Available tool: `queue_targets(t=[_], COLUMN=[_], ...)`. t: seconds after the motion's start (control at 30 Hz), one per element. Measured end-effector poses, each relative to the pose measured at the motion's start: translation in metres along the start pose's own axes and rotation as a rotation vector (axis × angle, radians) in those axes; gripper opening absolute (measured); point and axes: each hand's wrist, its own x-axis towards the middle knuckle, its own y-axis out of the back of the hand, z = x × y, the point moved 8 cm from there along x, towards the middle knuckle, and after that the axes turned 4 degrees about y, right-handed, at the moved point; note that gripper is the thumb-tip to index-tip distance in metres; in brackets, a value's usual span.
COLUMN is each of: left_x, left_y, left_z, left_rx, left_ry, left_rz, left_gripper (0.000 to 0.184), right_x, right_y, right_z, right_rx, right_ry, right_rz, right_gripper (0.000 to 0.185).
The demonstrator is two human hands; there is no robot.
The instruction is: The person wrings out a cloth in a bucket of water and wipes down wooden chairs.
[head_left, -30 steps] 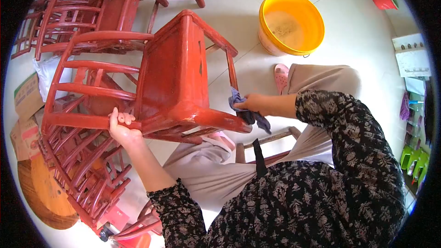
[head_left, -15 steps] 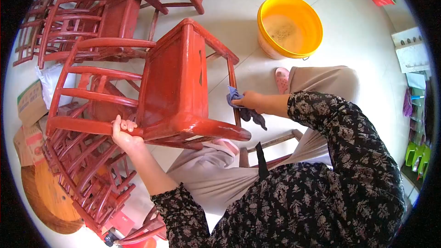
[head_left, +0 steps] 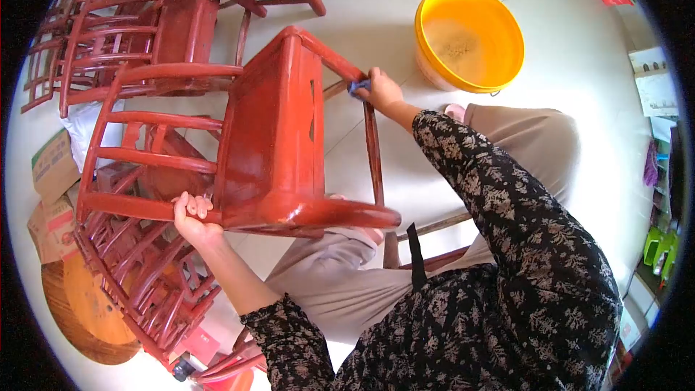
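Note:
A red wooden chair (head_left: 264, 137) lies tipped over in front of me, its backrest toward the left and its legs toward the right. My left hand (head_left: 195, 219) grips the lower post of the backrest close to the seat. Around the end of the upper leg, my right hand (head_left: 381, 90) is closed on a blue-grey cloth (head_left: 358, 88), pressed against the wood. Most of the cloth is hidden in the fingers.
A yellow bucket (head_left: 470, 40) with cloudy water stands at the upper right. More red chairs (head_left: 181, 36) are piled at the left. Cardboard boxes (head_left: 54, 166), a white bag (head_left: 85, 134) and a round wooden board (head_left: 90, 304) lie at the far left.
My right hand has moved up with the cloth, from the rung between the legs to the end of the upper leg. My left hand keeps its grip on the backrest.

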Motion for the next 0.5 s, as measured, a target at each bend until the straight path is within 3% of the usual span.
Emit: queue_targets(t=[0.07, 0.13, 0.2, 0.27, 0.37, 0.4, 0.47, 0.5], left_x=[0.002, 0.003, 0.006, 0.007, 0.009, 0.008, 0.005, 0.004], left_y=[-0.002, 0.004, 0.004, 0.014, 0.015, 0.014, 0.010, 0.008], left_z=[-0.003, -0.004, -0.004, -0.003, -0.005, -0.006, -0.006, -0.005], left_rx=[-0.048, -0.059, -0.071, -0.021, -0.065, -0.080, -0.077, -0.073], left_ry=[0.026, 0.018, 0.012, -0.018, 0.025, 0.040, 0.042, 0.040], left_rz=[-0.028, -0.019, -0.026, 0.047, 0.035, 0.036, 0.052, 0.062], left_gripper=[0.021, 0.023, 0.025, 0.029, 0.028, 0.029, 0.028, 0.027], right_x=[0.007, 0.018, 0.018, 0.016, 0.027, 0.027, 0.029, 0.027], right_y=[0.008, 0.000, -0.012, -0.003, 0.028, 0.030, 0.031, 0.021], right_z=[-0.005, 0.017, 0.064, 0.064, 0.016, 0.004, -0.043, -0.039], right_rx=[0.095, 0.152, 0.652, 0.699, 0.483, 0.477, 0.260, 0.210], right_ry=[0.206, 0.133, -0.385, -0.490, -0.139, -0.140, 0.178, 0.115], right_rz=[0.180, 0.209, 0.174, 0.266, 0.305, 0.300, 0.187, 0.162], right_gripper=[0.047, 0.041, 0.043, 0.045, 0.041, 0.041, 0.038, 0.036])
